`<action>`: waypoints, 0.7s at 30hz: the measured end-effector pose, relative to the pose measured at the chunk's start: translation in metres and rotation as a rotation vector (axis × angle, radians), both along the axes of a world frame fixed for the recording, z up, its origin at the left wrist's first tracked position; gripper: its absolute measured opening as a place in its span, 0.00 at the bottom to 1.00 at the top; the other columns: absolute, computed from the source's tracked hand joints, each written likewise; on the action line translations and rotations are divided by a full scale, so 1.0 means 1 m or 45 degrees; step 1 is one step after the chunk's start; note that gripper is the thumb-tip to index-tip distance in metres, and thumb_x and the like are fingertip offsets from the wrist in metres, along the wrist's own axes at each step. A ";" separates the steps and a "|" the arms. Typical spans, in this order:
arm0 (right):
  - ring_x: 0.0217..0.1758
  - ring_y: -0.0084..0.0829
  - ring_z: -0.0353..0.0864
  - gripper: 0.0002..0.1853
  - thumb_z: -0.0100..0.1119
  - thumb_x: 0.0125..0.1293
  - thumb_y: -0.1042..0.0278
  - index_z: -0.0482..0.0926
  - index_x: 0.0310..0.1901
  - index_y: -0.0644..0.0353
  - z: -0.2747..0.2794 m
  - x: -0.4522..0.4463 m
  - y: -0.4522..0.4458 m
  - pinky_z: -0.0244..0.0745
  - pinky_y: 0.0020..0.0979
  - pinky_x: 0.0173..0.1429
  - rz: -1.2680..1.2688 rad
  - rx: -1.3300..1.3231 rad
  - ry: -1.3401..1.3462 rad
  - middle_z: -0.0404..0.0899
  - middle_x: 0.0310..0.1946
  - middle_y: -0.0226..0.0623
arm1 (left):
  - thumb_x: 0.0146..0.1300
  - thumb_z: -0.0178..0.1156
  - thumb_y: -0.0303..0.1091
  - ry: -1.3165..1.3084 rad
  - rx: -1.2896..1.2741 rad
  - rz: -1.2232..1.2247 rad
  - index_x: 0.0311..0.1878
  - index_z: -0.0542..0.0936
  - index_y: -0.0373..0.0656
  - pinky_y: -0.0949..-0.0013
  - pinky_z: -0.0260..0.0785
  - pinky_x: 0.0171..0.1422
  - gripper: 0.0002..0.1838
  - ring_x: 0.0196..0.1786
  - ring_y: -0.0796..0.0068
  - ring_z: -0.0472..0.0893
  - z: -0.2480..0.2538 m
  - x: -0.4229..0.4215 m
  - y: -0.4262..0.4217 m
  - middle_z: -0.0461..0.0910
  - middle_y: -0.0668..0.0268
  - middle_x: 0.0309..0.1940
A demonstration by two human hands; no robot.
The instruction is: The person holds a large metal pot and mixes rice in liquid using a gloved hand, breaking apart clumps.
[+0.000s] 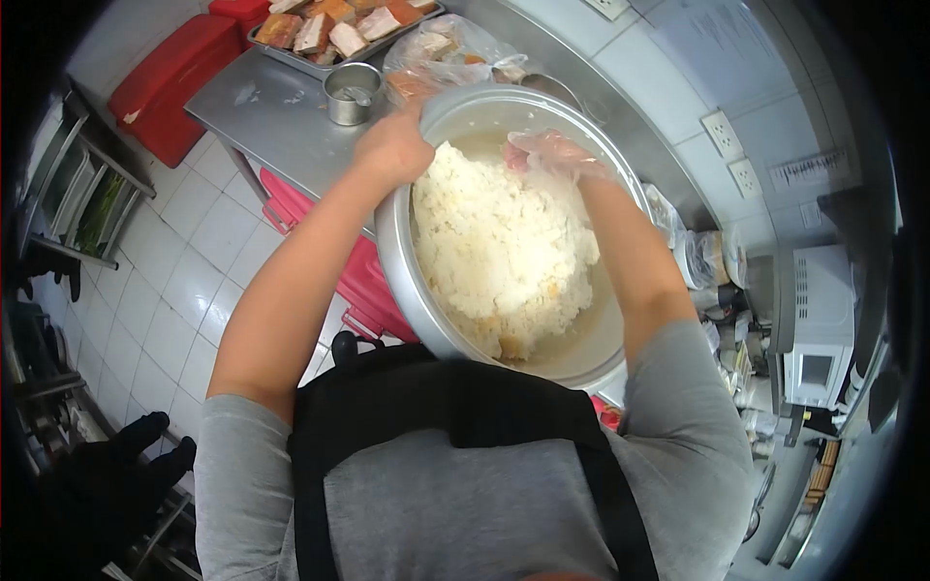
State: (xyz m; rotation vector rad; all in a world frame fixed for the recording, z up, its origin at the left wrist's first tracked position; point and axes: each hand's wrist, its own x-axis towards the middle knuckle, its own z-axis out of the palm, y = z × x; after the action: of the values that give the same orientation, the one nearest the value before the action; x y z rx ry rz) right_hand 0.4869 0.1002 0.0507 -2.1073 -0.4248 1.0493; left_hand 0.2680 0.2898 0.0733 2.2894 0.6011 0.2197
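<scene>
A large round metal bowl [395, 261] sits in front of me, holding a big mound of pale, crumbly dough-like food [504, 242] with some cloudy liquid around it. My left hand [395, 145], bare, is closed around the bowl's rim at the upper left. Inside the bowl, near its far right side, is my right hand [557, 157] in a clear plastic glove. It is beside the upper edge of the mound, and its fingers are blurred and partly hidden by the loose glove.
On the steel table [281, 116] stand a small metal cup [353, 95], a tray of browned chunks [334, 29] and a clear plastic bag [450, 48]. Red containers [179, 92] are at the upper left. A microwave [817, 373] is at the right, racks at the left.
</scene>
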 end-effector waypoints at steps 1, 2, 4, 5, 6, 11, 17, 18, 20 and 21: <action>0.43 0.26 0.82 0.13 0.61 0.61 0.60 0.85 0.45 0.53 -0.023 0.017 0.001 0.76 0.31 0.49 -0.197 0.189 0.211 0.84 0.42 0.36 | 0.50 0.56 0.33 -0.001 -0.014 0.006 0.68 0.64 0.44 0.58 0.66 0.63 0.37 0.58 0.49 0.76 0.001 -0.002 0.000 0.76 0.46 0.55; 0.44 0.26 0.81 0.14 0.61 0.60 0.58 0.85 0.45 0.53 -0.029 0.019 0.013 0.75 0.32 0.50 0.079 0.053 -0.083 0.84 0.42 0.35 | 0.50 0.57 0.34 -0.011 -0.024 0.013 0.68 0.65 0.46 0.57 0.66 0.63 0.37 0.58 0.49 0.76 -0.004 0.000 0.002 0.76 0.48 0.55; 0.46 0.27 0.81 0.15 0.62 0.60 0.55 0.85 0.46 0.52 -0.047 0.008 0.043 0.74 0.34 0.53 0.620 -0.198 -0.667 0.84 0.43 0.32 | 0.51 0.57 0.35 -0.010 -0.021 0.035 0.68 0.65 0.46 0.57 0.66 0.63 0.36 0.58 0.50 0.75 -0.012 0.004 0.006 0.76 0.48 0.56; 0.46 0.27 0.81 0.15 0.63 0.60 0.56 0.85 0.46 0.52 -0.054 0.001 0.058 0.74 0.34 0.53 0.704 -0.158 -0.708 0.84 0.43 0.33 | 0.51 0.58 0.35 -0.002 -0.025 0.042 0.67 0.66 0.46 0.57 0.66 0.63 0.35 0.59 0.50 0.75 -0.015 0.005 0.005 0.76 0.48 0.56; 0.47 0.28 0.81 0.15 0.63 0.60 0.56 0.85 0.46 0.52 -0.053 -0.009 0.071 0.73 0.33 0.54 0.767 -0.097 -0.646 0.84 0.43 0.33 | 0.53 0.60 0.36 0.012 -0.035 0.037 0.67 0.66 0.46 0.57 0.66 0.63 0.35 0.59 0.50 0.75 -0.009 0.004 0.003 0.75 0.48 0.56; 0.47 0.30 0.81 0.15 0.65 0.58 0.60 0.84 0.46 0.54 -0.003 -0.083 0.093 0.73 0.32 0.56 1.128 -0.031 0.041 0.83 0.43 0.33 | 0.54 0.61 0.37 -0.031 -0.046 0.043 0.66 0.66 0.44 0.57 0.66 0.64 0.34 0.59 0.50 0.75 -0.010 0.002 0.004 0.77 0.48 0.55; 0.51 0.33 0.80 0.15 0.69 0.52 0.65 0.85 0.43 0.54 0.068 -0.133 -0.003 0.71 0.33 0.60 1.796 0.030 -0.558 0.83 0.44 0.36 | 0.54 0.61 0.38 -0.076 -0.015 0.035 0.66 0.67 0.43 0.57 0.66 0.64 0.34 0.59 0.50 0.75 -0.010 0.001 0.001 0.77 0.48 0.55; 0.50 0.33 0.80 0.14 0.69 0.51 0.65 0.85 0.42 0.54 0.065 -0.130 -0.033 0.71 0.35 0.59 1.703 0.152 -0.771 0.83 0.43 0.36 | 0.55 0.61 0.38 -0.055 -0.013 0.033 0.66 0.66 0.43 0.57 0.66 0.64 0.34 0.59 0.50 0.75 -0.008 0.001 0.002 0.76 0.48 0.56; 0.48 0.33 0.81 0.11 0.68 0.52 0.67 0.85 0.39 0.53 0.069 -0.129 -0.071 0.71 0.38 0.58 1.509 0.241 -0.994 0.83 0.41 0.35 | 0.55 0.60 0.39 -0.036 -0.006 0.023 0.67 0.66 0.43 0.57 0.66 0.64 0.34 0.59 0.49 0.75 -0.008 0.001 0.001 0.76 0.48 0.56; 0.47 0.33 0.81 0.09 0.67 0.53 0.67 0.85 0.38 0.53 0.074 -0.129 -0.083 0.71 0.39 0.57 1.420 0.212 -1.012 0.82 0.40 0.35 | 0.55 0.60 0.39 -0.030 0.001 0.019 0.67 0.66 0.43 0.58 0.66 0.64 0.35 0.59 0.49 0.75 -0.008 0.003 0.001 0.76 0.48 0.56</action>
State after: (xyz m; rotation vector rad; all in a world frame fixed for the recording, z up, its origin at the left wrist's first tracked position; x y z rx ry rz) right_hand 0.3579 0.0176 0.1243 -2.0068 -2.1449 0.5692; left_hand 0.2706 0.2909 0.0655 2.2808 0.6061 0.2538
